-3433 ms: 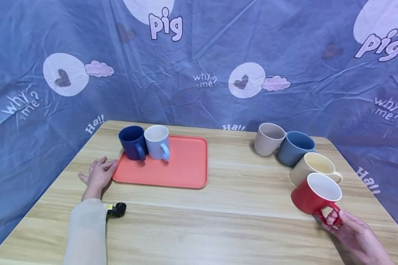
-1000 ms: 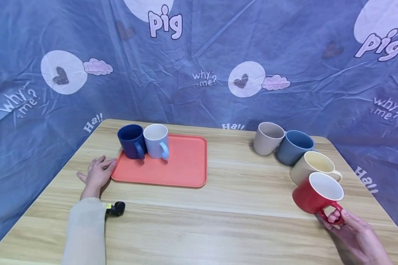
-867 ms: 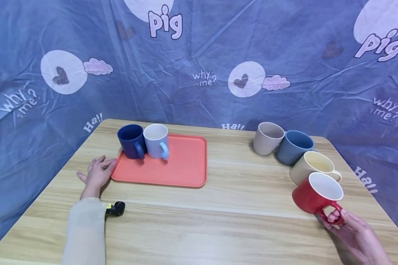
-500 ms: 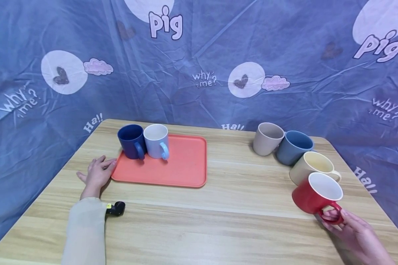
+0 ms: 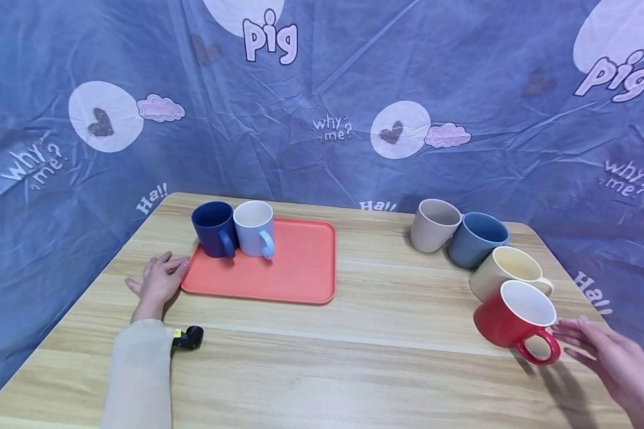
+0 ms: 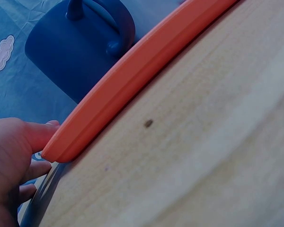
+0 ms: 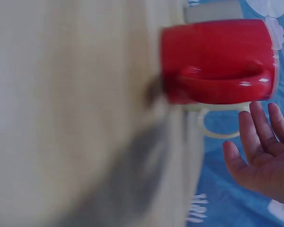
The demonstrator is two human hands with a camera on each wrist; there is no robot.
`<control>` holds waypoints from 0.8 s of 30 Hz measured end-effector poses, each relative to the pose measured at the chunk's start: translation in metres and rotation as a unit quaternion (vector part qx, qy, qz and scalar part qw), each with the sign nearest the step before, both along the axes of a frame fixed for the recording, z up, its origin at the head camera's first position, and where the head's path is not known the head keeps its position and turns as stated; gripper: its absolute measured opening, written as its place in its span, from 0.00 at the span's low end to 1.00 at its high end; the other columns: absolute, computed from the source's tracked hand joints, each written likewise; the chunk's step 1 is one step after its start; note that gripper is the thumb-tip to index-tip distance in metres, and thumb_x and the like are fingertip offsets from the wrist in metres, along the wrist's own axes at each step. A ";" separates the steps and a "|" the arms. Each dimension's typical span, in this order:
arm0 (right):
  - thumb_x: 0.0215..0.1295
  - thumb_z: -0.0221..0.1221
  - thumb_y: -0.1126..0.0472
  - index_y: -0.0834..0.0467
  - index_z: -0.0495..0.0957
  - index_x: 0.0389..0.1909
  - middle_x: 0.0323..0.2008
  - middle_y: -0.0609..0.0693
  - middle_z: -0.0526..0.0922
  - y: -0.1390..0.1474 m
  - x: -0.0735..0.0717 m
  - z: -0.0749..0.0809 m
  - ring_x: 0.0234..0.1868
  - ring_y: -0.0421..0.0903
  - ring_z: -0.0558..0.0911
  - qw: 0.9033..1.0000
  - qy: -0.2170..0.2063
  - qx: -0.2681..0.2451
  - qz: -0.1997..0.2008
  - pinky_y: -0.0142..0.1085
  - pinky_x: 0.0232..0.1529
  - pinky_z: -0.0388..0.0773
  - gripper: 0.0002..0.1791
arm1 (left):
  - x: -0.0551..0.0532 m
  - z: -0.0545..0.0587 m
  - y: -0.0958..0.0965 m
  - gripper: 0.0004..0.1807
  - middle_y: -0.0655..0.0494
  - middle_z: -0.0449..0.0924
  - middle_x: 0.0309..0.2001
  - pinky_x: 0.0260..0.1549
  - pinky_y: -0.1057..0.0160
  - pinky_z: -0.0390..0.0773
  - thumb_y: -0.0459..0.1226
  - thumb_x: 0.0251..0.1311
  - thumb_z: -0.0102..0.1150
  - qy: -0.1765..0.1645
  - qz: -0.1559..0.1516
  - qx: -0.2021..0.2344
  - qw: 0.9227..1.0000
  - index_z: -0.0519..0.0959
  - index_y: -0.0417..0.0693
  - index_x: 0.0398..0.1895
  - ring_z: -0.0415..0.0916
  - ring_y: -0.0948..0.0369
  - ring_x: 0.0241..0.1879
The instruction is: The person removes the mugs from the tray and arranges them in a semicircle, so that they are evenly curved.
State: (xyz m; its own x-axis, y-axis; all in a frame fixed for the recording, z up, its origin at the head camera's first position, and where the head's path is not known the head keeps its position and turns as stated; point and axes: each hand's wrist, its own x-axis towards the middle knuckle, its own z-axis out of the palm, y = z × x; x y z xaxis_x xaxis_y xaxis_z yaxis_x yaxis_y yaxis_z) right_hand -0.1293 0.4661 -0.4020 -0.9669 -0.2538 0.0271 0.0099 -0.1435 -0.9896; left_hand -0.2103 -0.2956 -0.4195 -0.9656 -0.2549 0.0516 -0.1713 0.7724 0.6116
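My left hand (image 5: 160, 283) rests at the left edge of the coral tray (image 5: 295, 280), its fingers touching the rim. On that tray stand a navy mug (image 5: 209, 235) and a light blue mug (image 5: 251, 237), side by side at the back left. A red mug (image 5: 501, 319) with a white inside stands upright at the right of the table. My right hand (image 5: 614, 360) is beside its handle with fingers extended, holding nothing. In the right wrist view the fingers spread near the red mug's (image 7: 217, 56) rim; whether a fingertip touches it I cannot tell.
Behind the red mug, a cream mug (image 5: 494, 280), a slate blue mug (image 5: 469, 244) and a grey mug (image 5: 429, 229) run in a slanting row towards the back. A blue printed cloth (image 5: 333, 71) hangs behind the wooden table (image 5: 327, 369).
My right hand has let go of the red mug's handle and moved slightly right and up. The red mug stays in its place. The left hand and tray have not moved.
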 end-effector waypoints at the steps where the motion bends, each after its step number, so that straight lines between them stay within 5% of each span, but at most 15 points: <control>1: 0.69 0.29 0.65 0.57 0.75 0.46 0.42 0.49 0.79 0.003 -0.004 0.005 0.42 0.40 0.77 1.000 0.000 0.014 -0.008 0.31 0.36 0.75 0.23 | 0.000 0.000 0.000 0.27 0.38 0.52 0.61 0.43 0.36 0.15 0.53 0.60 0.37 0.001 0.000 0.000 1.000 0.72 0.43 0.50 0.36 0.42 0.62; 11: 0.67 0.37 0.67 0.56 0.78 0.39 0.36 0.47 0.81 -0.062 -0.022 0.101 0.37 0.38 0.79 0.997 0.043 0.055 -0.023 0.24 0.32 0.73 0.18 | 0.001 0.001 0.000 0.27 0.38 0.52 0.61 0.42 0.35 0.15 0.53 0.60 0.38 0.004 -0.001 -0.004 1.000 0.72 0.44 0.50 0.37 0.42 0.62; 18: 0.66 0.42 0.63 0.49 0.77 0.38 0.35 0.44 0.81 -0.093 -0.047 0.133 0.36 0.36 0.79 0.981 0.056 0.180 -0.038 0.22 0.34 0.72 0.14 | 0.001 0.001 -0.001 0.27 0.38 0.52 0.61 0.42 0.35 0.15 0.54 0.60 0.37 0.004 -0.002 -0.004 1.000 0.72 0.44 0.50 0.36 0.42 0.61; 24: 0.65 0.42 0.63 0.49 0.77 0.37 0.34 0.44 0.80 -0.134 -0.074 0.152 0.36 0.36 0.78 0.975 0.076 0.207 0.017 0.24 0.35 0.73 0.14 | 0.001 0.001 0.000 0.27 0.37 0.52 0.61 0.42 0.35 0.16 0.53 0.60 0.38 0.005 -0.004 -0.003 1.000 0.72 0.43 0.50 0.36 0.41 0.61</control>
